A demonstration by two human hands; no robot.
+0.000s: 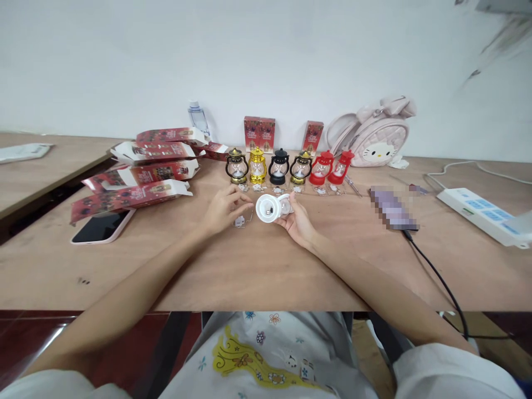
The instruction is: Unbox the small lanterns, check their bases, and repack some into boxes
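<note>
My right hand (297,223) holds a small white toy lantern (272,208) tipped on its side, its round base facing me, just above the wooden table (266,266). My left hand (224,209) sits left of it, fingers curled and pinching something small near a little tag on a thin wire (241,221). Behind the hands stands a row of several small lanterns: dark-and-gold (236,166), gold (257,165), black (279,166), another dark-and-gold (300,168) and two red ones (321,168) (341,166). Small tags lie in front of that row.
Several opened red boxes (141,177) are stacked at the left, a phone (102,226) in front of them. Upright red boxes (259,133), a water bottle (198,117) and a pink bag (369,138) stand at the back. At right lie a pixelated object (393,209) with a black cable and a power strip (482,213).
</note>
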